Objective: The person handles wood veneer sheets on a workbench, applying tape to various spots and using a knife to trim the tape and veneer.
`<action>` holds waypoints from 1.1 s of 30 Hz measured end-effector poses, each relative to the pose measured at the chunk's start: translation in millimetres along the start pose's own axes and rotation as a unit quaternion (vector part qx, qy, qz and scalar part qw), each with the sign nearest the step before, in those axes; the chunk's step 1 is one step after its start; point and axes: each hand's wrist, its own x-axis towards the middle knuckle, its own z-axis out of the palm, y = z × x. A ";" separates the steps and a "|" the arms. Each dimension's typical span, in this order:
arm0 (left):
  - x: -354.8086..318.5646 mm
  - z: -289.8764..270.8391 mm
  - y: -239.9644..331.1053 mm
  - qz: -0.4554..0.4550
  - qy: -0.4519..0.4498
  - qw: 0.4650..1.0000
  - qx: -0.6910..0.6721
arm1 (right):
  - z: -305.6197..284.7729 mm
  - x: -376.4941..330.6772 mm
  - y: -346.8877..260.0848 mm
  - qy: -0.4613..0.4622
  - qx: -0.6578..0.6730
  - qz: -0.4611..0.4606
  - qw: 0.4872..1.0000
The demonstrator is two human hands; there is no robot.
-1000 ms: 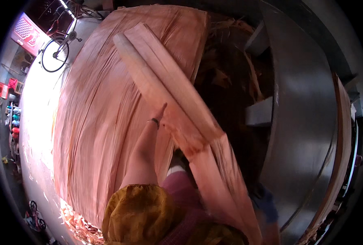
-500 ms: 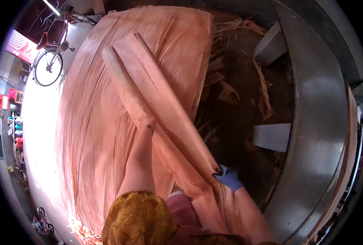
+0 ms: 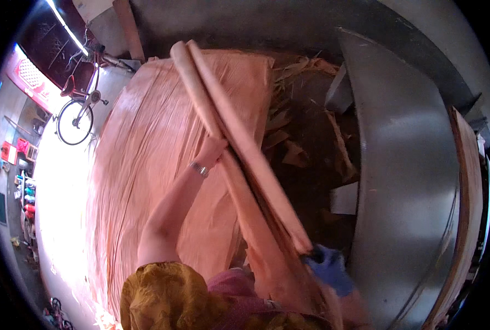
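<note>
A long, thin sheet of wood veneer (image 3: 250, 157), its two sides curled into side-by-side rolls, slants across the middle of the view. Bare and with a metal watchband at the wrist, my left hand (image 3: 214, 148) is closed around the left roll. My right hand (image 3: 333, 269), in a blue glove with dark fingertips, grips the near end of the right roll. Beneath lies a broad stack of pinkish, wrinkled veneer sheets (image 3: 140, 165). The veneer's far end is raised over the stack's far edge. Its nearest part droops in front of my body, partly hidden.
A long grey metal-topped table (image 3: 410, 143) runs along the right, on pale block legs (image 3: 345, 198). Torn veneer scraps (image 3: 294, 154) litter the dark floor between stack and table. More layered sheets (image 3: 471, 214) stand beyond the table. A bicycle (image 3: 80, 115) is at the far left.
The veneer has been lifted and its two rolls brought closer together. My left hand has moved up and right with it; my right hand has shifted slightly right and nearer. The view has tilted.
</note>
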 end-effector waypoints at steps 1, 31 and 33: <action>4.6 24.9 28.9 0.022 -0.009 1.000 0.002 | -37.6 1.9 -1.3 0.037 0.002 -0.017 0.999; 149.2 507.2 104.6 -0.197 -0.401 0.892 -0.072 | -184.6 -277.9 114.2 0.586 -0.221 0.681 0.380; 131.3 520.3 111.2 -0.204 -0.394 0.896 -0.006 | -131.7 -323.5 85.9 0.546 -0.193 0.776 0.249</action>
